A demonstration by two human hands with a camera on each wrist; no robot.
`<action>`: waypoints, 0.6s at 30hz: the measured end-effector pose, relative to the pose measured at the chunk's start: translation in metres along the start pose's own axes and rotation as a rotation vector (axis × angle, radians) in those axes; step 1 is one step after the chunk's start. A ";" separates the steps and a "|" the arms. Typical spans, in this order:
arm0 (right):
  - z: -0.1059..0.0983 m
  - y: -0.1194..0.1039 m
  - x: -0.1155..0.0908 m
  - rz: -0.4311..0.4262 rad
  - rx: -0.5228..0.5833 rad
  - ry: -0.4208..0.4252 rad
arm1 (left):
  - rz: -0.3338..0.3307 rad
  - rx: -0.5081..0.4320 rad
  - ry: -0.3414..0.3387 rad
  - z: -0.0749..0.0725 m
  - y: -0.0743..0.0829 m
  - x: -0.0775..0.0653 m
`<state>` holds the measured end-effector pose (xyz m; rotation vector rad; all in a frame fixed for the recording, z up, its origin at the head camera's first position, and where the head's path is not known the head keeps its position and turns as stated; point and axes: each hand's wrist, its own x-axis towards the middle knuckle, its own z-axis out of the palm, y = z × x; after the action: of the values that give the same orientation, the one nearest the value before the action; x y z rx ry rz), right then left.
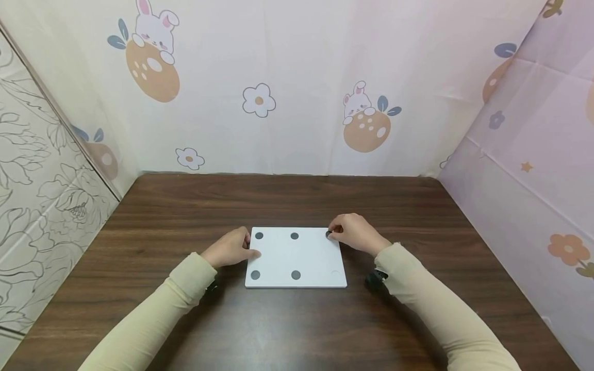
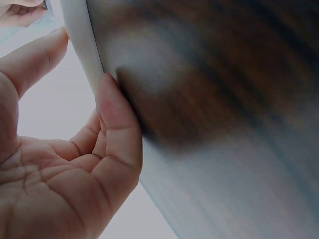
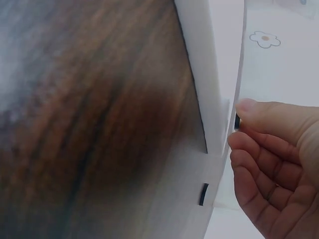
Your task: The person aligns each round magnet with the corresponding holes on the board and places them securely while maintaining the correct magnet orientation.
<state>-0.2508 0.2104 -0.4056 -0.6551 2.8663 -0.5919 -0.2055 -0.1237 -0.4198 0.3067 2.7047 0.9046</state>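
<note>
A white rectangular board (image 1: 297, 257) lies flat on the table, with several dark grey round spots on its face, such as the front middle spot (image 1: 295, 275). Only a faint circle outline (image 1: 335, 274) shows at its front right corner. My left hand (image 1: 232, 248) holds the board's left edge, thumb on the top face and fingers against the side. At the far right corner my right hand (image 1: 356, 232) pinches a small black disc (image 1: 328, 234) between thumb and index finger. In the right wrist view the disc (image 3: 237, 121) is mostly hidden by the fingertips.
The dark wood table (image 1: 297, 330) extends around the board on all sides. A patterned curtain (image 1: 301, 129) hangs behind its far edge, with more printed cloth at both sides. Dark wrist devices (image 1: 377, 278) show under the sleeves.
</note>
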 end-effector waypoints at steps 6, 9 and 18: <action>0.002 0.002 -0.001 -0.003 -0.012 0.006 | 0.004 0.003 0.004 0.000 0.000 0.000; 0.003 0.002 -0.001 -0.006 -0.014 0.008 | 0.005 0.002 0.007 0.000 -0.001 0.001; 0.003 0.002 -0.001 -0.005 -0.013 0.004 | -0.001 0.000 0.003 0.000 -0.001 0.001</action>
<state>-0.2497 0.2114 -0.4089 -0.6647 2.8754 -0.5761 -0.2064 -0.1239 -0.4207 0.3046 2.7072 0.9051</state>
